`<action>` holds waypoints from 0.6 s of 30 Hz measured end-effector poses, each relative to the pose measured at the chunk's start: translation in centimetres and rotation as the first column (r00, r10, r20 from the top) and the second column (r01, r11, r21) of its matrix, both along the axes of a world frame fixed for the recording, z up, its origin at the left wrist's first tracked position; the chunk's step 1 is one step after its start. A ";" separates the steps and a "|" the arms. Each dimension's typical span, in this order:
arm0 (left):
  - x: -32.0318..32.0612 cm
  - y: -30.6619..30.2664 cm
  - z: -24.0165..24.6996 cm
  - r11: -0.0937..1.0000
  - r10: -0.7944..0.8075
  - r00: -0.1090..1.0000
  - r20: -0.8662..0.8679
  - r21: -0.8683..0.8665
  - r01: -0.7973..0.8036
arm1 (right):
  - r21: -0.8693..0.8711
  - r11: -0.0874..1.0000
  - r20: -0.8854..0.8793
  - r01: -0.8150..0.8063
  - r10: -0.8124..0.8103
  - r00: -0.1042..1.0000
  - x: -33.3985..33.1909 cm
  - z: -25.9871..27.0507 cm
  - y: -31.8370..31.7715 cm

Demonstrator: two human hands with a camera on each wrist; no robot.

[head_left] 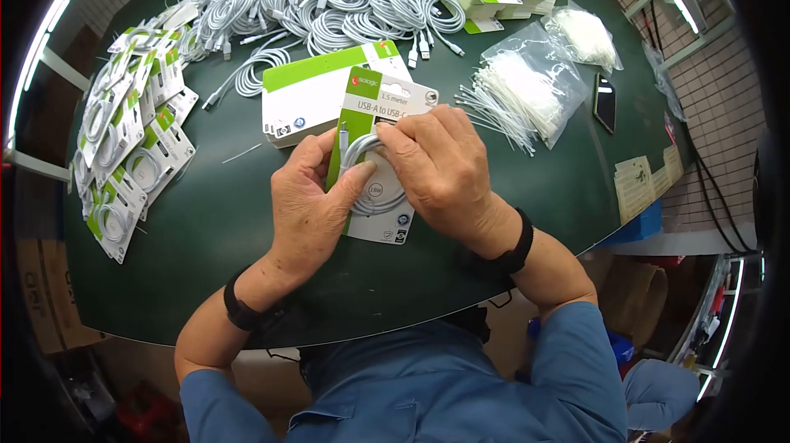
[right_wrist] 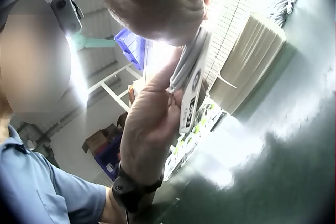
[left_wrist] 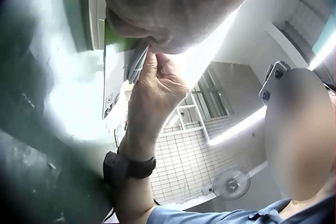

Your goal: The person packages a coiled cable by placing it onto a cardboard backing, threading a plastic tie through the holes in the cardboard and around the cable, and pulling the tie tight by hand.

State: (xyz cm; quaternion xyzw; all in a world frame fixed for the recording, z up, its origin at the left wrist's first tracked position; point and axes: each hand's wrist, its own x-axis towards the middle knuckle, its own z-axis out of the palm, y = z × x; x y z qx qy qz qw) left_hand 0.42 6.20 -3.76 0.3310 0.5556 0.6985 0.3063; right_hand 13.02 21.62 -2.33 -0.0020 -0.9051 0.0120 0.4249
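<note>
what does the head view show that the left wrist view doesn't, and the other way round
Only the head view: the heap of white cables, the dark phone, the plastic bags of white ties and the packaged cables at the table's left.

Only the left wrist view: the round fan and the camera device on the person's head.

Both: the left hand, the right hand, the printed card with its coiled cable, and the green table.
</note>
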 end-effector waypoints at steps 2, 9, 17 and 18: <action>-0.1 -0.2 -0.4 0.999 0.026 0.995 -0.098 -0.035 -0.030 | 0.005 1.000 0.008 -0.015 0.015 1.000 -0.1 -0.1 -0.2; -0.1 -0.4 -0.2 0.996 0.047 0.943 -0.329 -0.059 -0.070 | -0.051 0.999 0.135 -0.009 0.016 0.991 0.5 0.5 -0.9; -1.0 -0.3 -0.1 1.000 0.004 0.995 -0.102 -0.013 -0.005 | -0.143 0.989 0.052 -0.040 0.048 0.997 -0.4 0.1 -0.2; -1.3 -0.1 -0.1 1.000 0.003 0.999 -0.048 -0.007 -0.004 | -0.148 0.988 0.045 -0.048 0.055 0.997 -0.5 0.5 0.1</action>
